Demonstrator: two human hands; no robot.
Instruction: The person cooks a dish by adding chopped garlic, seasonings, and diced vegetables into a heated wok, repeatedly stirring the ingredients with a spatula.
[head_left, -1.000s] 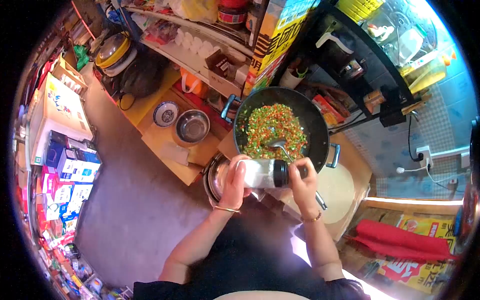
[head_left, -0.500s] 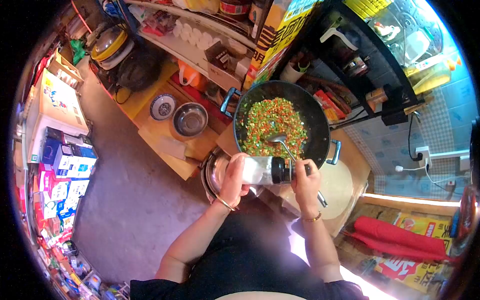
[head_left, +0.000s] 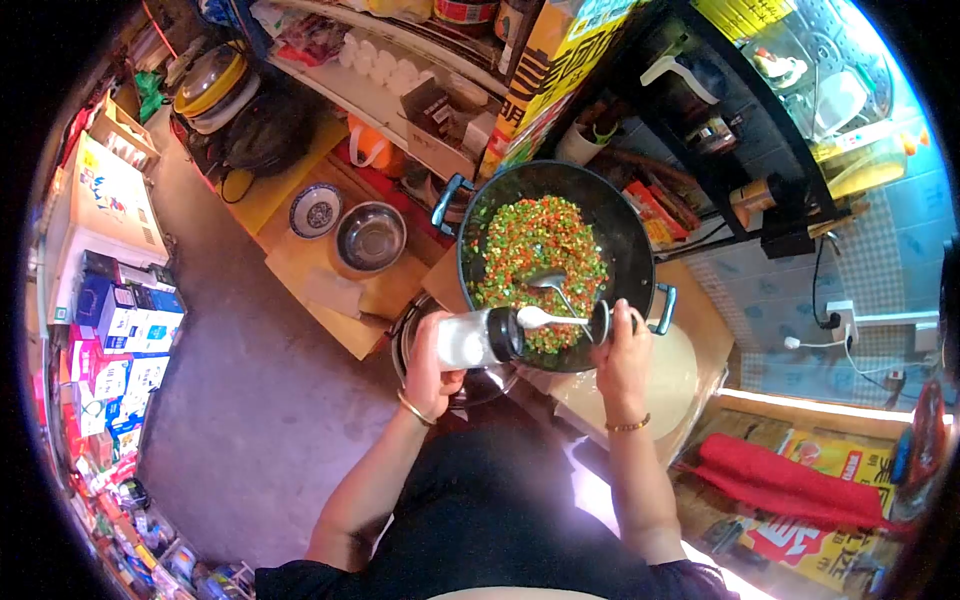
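One jar [head_left: 462, 342], partly behind left hand [head_left: 427, 366]

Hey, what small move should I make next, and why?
I'd probably tip the white spoon over the chopped red and green mix in the wok. Your right hand holds it and the lid outside the jar in your left hand; the spoon's bowl looks loaded, though I can't be sure.

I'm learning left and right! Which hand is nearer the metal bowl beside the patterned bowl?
Left. In view, the left hand is below and right of the metal bowl; the right hand is farther right.
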